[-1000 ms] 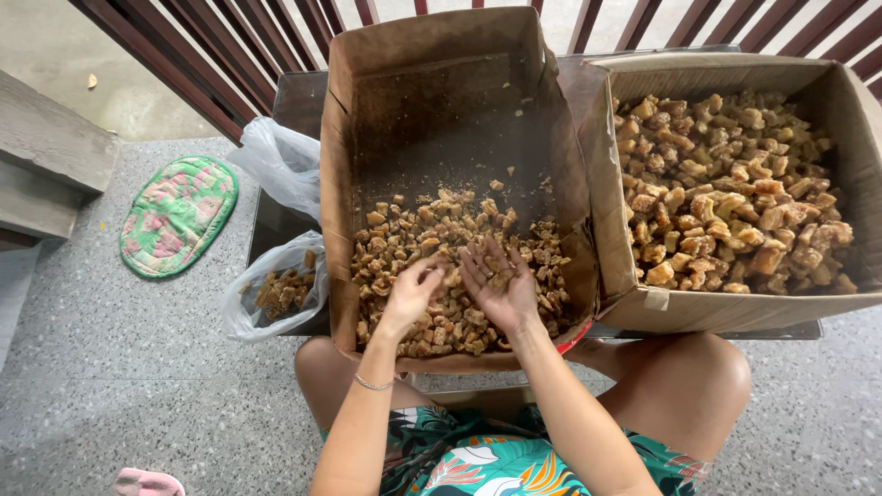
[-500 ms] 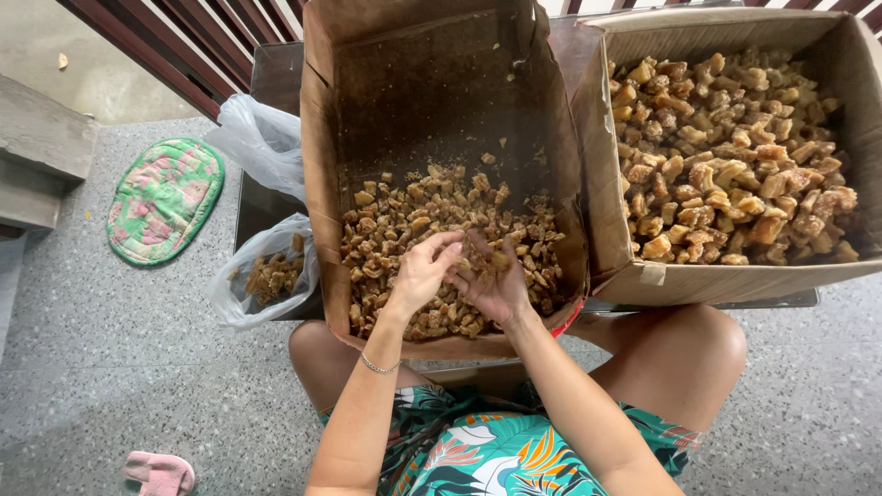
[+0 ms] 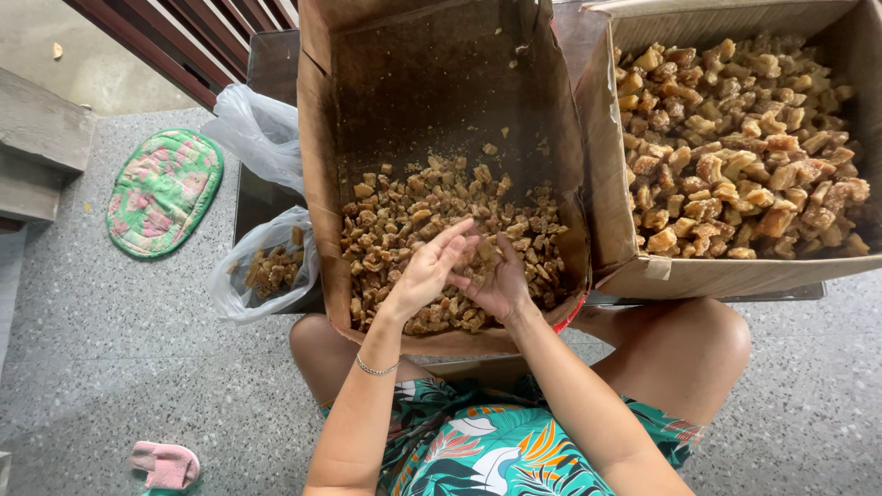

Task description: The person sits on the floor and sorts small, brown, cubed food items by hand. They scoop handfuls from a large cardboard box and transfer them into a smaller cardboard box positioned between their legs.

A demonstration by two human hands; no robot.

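Hands meet over brown chunks (image 3: 404,220) in cardboard box (image 3: 317,184): left hand (image 3: 427,271) & right hand (image 3: 496,285) loosely cupped, grasp unclear.

Green quilted mat (image 3: 163,191) on speckled floor (image 3: 110,367); pink slipper (image 3: 165,464) near lower left; clear plastic bag (image 3: 262,271) holding brown bits; second cardboard box (image 3: 717,266), heaped with larger chunks.

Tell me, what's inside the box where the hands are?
The cardboard box holds brown crispy pieces. The left hand and right hand rest in them, hiding the pieces underneath.
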